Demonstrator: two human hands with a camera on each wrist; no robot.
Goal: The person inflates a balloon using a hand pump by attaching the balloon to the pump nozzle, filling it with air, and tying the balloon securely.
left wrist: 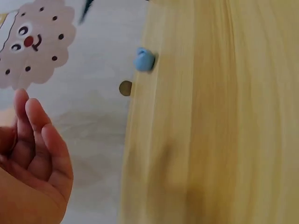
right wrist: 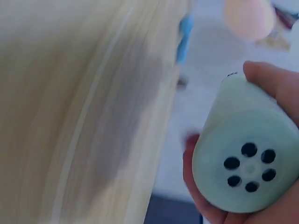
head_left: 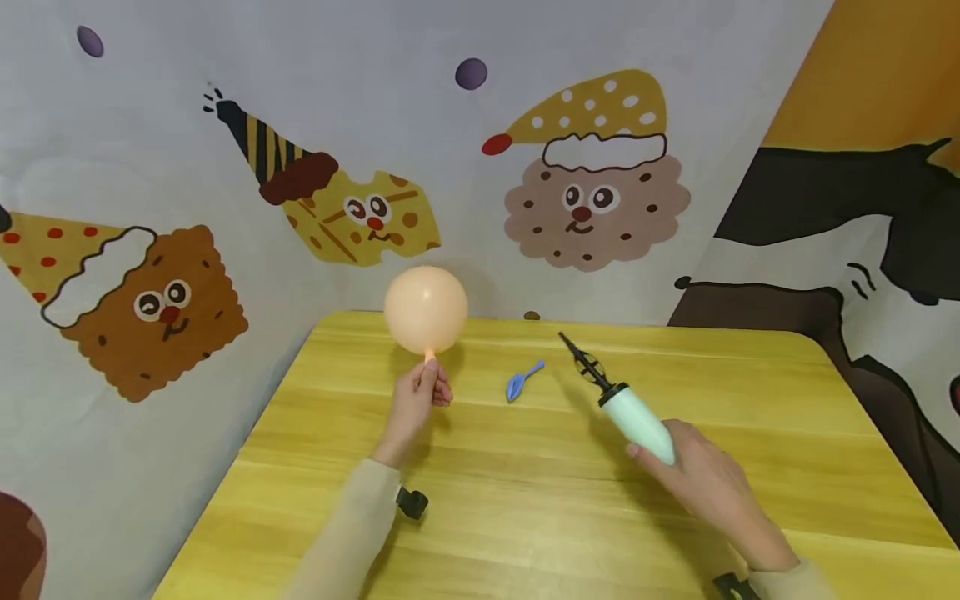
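My left hand (head_left: 420,400) pinches the neck of an inflated peach balloon (head_left: 426,308), which stands upright above the fingers. In the left wrist view the balloon is out of sight and the left hand (left wrist: 37,172) shows its curled fingers. My right hand (head_left: 705,479) grips a mint-green balloon hand pump (head_left: 641,425), its black nozzle angled up and to the left, apart from the balloon. The pump's round end with several dark holes (right wrist: 250,168) faces the right wrist camera. Between the hands a limp blue balloon (head_left: 517,385) lies on the table.
The yellow wood-grain table (head_left: 480,517) reaches back to a cloth backdrop (head_left: 465,167) printed with cartoon biscuits in party hats. Black camera mounts sit at both wrists, one at the left sleeve (head_left: 348,525).
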